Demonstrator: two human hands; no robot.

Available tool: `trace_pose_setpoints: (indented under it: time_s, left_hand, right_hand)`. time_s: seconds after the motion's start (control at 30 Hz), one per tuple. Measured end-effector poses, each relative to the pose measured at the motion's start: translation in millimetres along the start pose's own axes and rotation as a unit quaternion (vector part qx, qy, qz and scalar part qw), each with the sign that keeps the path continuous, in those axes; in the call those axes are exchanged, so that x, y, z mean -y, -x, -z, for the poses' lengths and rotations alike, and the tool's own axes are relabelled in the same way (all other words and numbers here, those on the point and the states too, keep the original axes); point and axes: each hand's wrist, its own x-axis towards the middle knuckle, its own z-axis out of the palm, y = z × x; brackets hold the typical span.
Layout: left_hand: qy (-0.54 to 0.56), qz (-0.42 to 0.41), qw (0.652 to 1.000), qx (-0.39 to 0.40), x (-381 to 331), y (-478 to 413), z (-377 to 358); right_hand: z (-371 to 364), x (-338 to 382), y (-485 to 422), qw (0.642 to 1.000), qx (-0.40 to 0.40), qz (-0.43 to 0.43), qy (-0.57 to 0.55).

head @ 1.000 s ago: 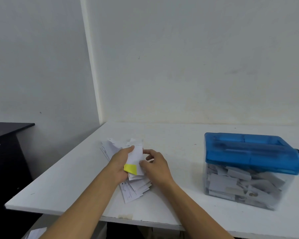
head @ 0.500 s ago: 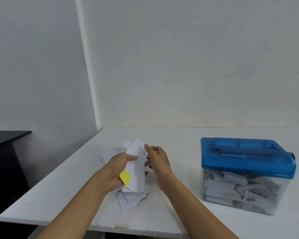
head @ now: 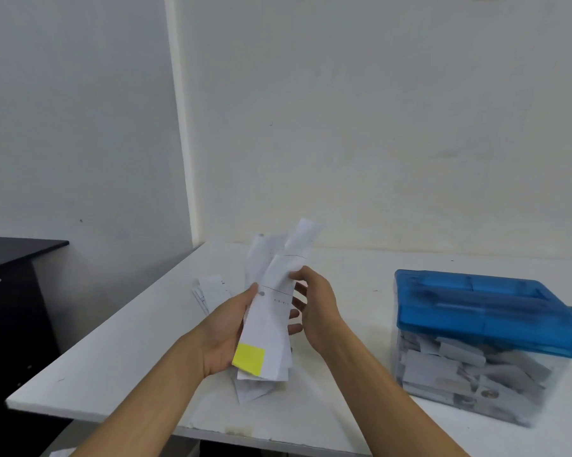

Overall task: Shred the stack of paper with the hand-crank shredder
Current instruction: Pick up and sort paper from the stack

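Both hands are clamped on a bundle of paper slips (head: 271, 311) lifted off the table (head: 139, 341). The left hand (head: 225, 331) grips low, the right hand (head: 314, 305) pinches higher. The shredder (head: 485, 311) stands apart.

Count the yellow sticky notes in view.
1. The yellow note sits at the lower end of the paper bundle, which the left hand grips and the right hand pinches higher up. Others may be hidden between sheets.

A plain office-like workroom: 2 bare white walls (head: 376, 127) meet in a corner behind a white table (head: 129, 357). A dark desk (head: 14, 258) stands beyond the table's left edge. A blue-lidded paper shredder (head: 485, 311) sits near its right edge, and paper slips (head: 213, 290) lie on its left half.
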Motion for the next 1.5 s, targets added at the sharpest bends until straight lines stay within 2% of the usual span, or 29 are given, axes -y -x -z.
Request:
trace_pose_setpoints:
  time_s: [0.1, 0.23, 0.4, 0.57, 0.73, 0.93, 1.13, 1.27, 1.33, 1.43, 1.5]
  left_hand:
    - [0.004, -0.007, 1.000, -0.026, 3, 0, -1]
    - [-0.053, -0.004, 0.997, -0.057, 6, -2, -4]
    - [-0.058, -0.002, 0.994, -0.095, 7, -5, -3]
    - [-0.067, -0.005, 0.994, -0.082, 9, -4, -3]
    - [-0.079, 0.003, 0.997, -0.025, 7, 0, -10]
    - [-0.114, -0.036, 0.992, -0.043, 8, 3, -16]
    - [-0.012, -0.088, 0.994, -0.067, -4, -3, -20]
    - [0.108, -0.148, 0.982, -0.044, -21, -8, -40]
    - [0.120, -0.179, 0.976, -0.027, -25, -11, -53]
    - [0.106, -0.203, 0.973, -0.005, -32, -14, -73]
    - [0.096, -0.216, 0.972, 0.011, -39, -17, -85]
  right_hand:
    - [3, -3, -1, 1.000, -0.006, 0.011, -0.028]
    - [4, -3, 1, 0.999, 0.002, 0.036, -0.020]
    - [7, -4, -1, 0.995, 0.005, 0.093, 0.019]
    - [9, -6, -2, 0.994, -0.007, 0.091, 0.060]
    - [5, -7, -1, 0.988, 0.007, 0.069, 0.140]
    - [1, -8, 2, 0.978, -0.016, 0.076, 0.193]
    - [0, 7, 22, 0.984, -0.012, 0.073, 0.160]
    - [-7, 13, 54, 0.981, 0.052, 0.058, 0.176]
    - [-8, 20, 66, 0.978, 0.077, 0.055, 0.183]
    - [3, 50, 76, 0.976, 0.024, 0.072, 0.205]
    - [20, 70, 81, 0.955, 0.002, 0.092, 0.282]
